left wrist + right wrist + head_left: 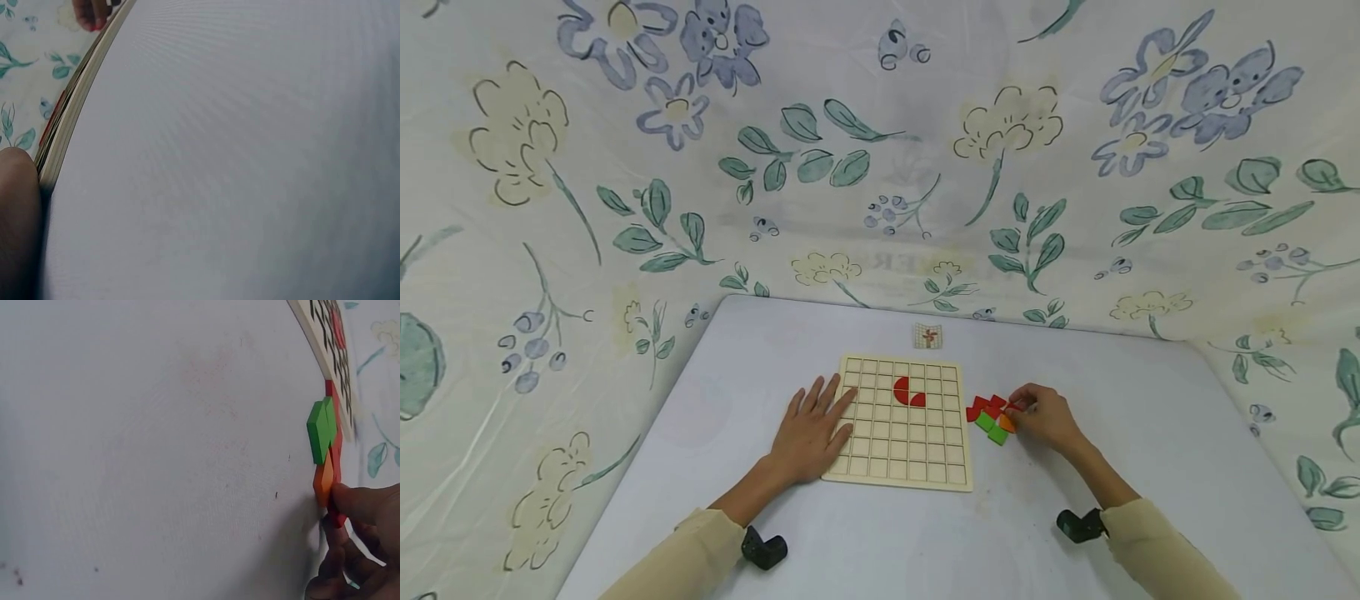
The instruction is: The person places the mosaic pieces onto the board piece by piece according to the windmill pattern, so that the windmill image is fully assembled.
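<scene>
A pale wooden grid board [898, 458] lies flat on the table, with red pieces [902, 392], some with curved edges, in a few of its upper squares. My left hand [808, 433] rests with spread fingers on the board's left edge. To the right of the board is a small cluster of loose red pieces [981, 404], green pieces [997, 434] and an orange piece [1007, 423]. Over this cluster's right side, my right hand [1047, 418] pinches a red piece [339, 520] between thumb and fingers. The fingers partly hide its shape.
Behind the board lies a small card [928, 336] showing a grid with a red-orange figure. The white table [910, 542] meets a flowered cloth [895, 233] at its back and sides. Dark wrist-worn devices [764, 548] sit by both sleeves.
</scene>
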Demonstrator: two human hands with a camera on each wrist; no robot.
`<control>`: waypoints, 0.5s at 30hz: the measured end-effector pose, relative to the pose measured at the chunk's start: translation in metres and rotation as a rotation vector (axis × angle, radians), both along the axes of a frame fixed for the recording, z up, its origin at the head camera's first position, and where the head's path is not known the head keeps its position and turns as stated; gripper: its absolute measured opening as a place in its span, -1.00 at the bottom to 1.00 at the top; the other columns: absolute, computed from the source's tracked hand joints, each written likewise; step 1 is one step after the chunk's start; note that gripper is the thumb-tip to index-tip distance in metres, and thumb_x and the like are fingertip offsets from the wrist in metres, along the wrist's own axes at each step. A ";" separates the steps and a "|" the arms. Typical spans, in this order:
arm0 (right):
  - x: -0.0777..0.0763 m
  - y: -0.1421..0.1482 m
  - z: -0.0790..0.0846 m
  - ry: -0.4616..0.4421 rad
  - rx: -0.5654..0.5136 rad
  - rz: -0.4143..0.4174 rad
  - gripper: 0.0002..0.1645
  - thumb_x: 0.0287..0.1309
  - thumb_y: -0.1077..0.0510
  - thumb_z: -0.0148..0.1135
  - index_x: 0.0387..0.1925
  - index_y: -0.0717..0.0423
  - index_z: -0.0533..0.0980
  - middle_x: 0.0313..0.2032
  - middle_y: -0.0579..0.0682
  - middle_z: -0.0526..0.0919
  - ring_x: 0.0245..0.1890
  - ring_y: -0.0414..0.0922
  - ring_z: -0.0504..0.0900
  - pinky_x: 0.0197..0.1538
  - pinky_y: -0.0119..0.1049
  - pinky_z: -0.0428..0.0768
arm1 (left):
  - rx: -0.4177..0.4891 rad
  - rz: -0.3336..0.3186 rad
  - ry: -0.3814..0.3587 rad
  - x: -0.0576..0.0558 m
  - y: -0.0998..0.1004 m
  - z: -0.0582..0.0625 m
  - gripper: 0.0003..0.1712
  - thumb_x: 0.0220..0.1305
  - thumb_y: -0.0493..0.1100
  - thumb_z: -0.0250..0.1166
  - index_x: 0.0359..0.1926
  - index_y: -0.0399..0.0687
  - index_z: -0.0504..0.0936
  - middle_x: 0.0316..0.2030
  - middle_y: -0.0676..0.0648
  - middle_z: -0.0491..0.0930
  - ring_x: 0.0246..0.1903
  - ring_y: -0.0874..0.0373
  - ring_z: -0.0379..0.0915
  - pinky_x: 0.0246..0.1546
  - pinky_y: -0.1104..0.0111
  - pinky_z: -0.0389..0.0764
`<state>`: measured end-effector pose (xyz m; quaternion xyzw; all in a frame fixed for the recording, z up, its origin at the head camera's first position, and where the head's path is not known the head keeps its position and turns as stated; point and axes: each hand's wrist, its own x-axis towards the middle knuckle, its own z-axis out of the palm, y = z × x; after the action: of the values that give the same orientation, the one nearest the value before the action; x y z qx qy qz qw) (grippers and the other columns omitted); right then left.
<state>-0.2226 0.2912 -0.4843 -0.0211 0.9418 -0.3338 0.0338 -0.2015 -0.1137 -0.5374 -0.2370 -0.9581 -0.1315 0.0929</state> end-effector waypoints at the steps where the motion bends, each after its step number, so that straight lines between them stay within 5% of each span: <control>1: 0.000 0.001 0.000 0.006 -0.001 0.007 -0.77 0.17 0.26 0.34 -0.15 0.27 0.56 -0.34 0.03 0.58 -0.30 -0.02 0.51 -0.23 -0.23 0.56 | 0.003 -0.001 0.003 0.000 0.000 -0.001 -0.32 0.49 0.15 -0.10 0.51 0.02 0.18 0.50 -0.23 0.00 0.47 -0.20 -0.20 0.36 -0.14 -0.13; 15: -0.005 -0.001 0.012 0.015 -0.026 0.029 -0.77 0.20 0.25 0.34 -0.12 0.27 0.61 -0.30 0.04 0.64 -0.31 -0.02 0.57 -0.27 -0.29 0.62 | -0.018 0.003 -0.020 0.000 0.000 0.001 -0.32 0.50 0.15 -0.10 0.53 0.07 0.13 0.51 -0.21 -0.05 0.48 -0.18 -0.25 0.37 -0.13 -0.16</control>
<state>-0.2273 0.2906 -0.4724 -0.0378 0.9371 -0.3455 0.0311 -0.2014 -0.1140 -0.5366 -0.2350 -0.9605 -0.1251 0.0814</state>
